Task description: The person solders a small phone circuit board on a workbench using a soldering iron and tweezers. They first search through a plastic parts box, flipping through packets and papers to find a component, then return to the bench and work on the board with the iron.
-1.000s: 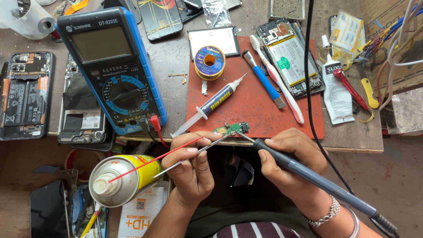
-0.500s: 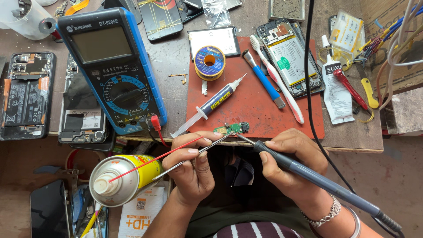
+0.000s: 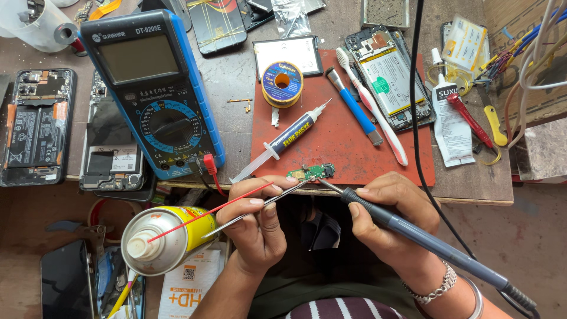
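We see a brown workbench (image 3: 236, 71) crowded with repair gear. Largest on it is a blue-cased multimeter (image 3: 150, 88) at far left, its dial toward us and a red plug (image 3: 210, 163) in a near socket. To its left lie two opened phones (image 3: 35, 127), backs off. A red work mat (image 3: 336, 136) covers the centre of the bench and reaches its near edge. On the mat we find a flux syringe (image 3: 289, 137) lying aslant, a spool of solder wire (image 3: 282, 82), a blue-handled brush (image 3: 354, 106) and a white toothbrush (image 3: 372, 106); another opened phone (image 3: 387, 74) lies across its far right corner, with a glue tube (image 3: 450, 118) just right of that. Below the bench at near left stands a yellow spray can (image 3: 162, 239) with a thin red straw (image 3: 212, 212).

At the mat's near edge lies the small green circuit board (image 3: 312, 172). Our left hand (image 3: 257, 221) is closed on metal tweezers (image 3: 260, 204), whose points reach the board's left end. Our right hand (image 3: 393, 221) is wrapped in a pen grip around a grey soldering iron (image 3: 413, 233); its tip (image 3: 326, 184) meets the board's right end. The iron's black cord (image 3: 416, 118) crosses the mat toward the far side.
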